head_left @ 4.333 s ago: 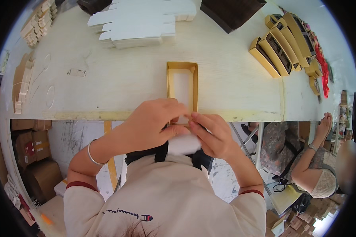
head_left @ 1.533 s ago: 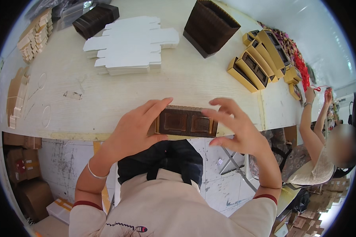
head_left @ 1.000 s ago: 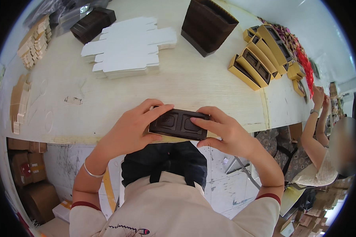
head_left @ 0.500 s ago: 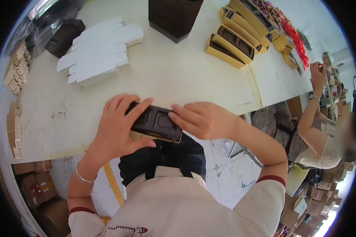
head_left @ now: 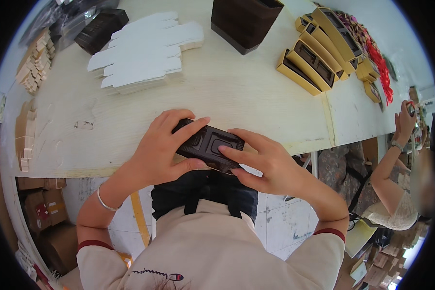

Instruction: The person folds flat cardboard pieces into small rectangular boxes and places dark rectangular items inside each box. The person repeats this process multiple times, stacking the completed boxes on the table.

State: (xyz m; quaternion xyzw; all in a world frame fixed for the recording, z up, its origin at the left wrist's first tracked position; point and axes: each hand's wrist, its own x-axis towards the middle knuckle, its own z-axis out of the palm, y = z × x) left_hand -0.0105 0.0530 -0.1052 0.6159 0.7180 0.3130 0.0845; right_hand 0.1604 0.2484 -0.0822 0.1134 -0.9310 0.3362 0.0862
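Between my hands, at the table's near edge, is a dark brown moulded plastic tray point(head_left: 209, 145) with square recesses. A thin gold edge of a box shows under its near side. My left hand point(head_left: 162, 145) closes round the tray's left end, fingers over the far side and thumb along the near side. My right hand point(head_left: 273, 162) grips the right end, with one finger pressing by a recess and the thumb below at the near corner. The tray's underside is hidden.
Flat white folded cartons point(head_left: 145, 48) lie stacked at the far left, near a black tray stack point(head_left: 101, 30). A tall dark stack point(head_left: 244, 24) stands at the back. Gold boxes with dark inserts point(head_left: 319, 58) sit at the far right. Another person's hand point(head_left: 405, 121) is raised at the right.
My right hand has moved from the tray's far edge to round its right end, thumb now at the near side. The gold edge shows less. Head view has shifted slightly.
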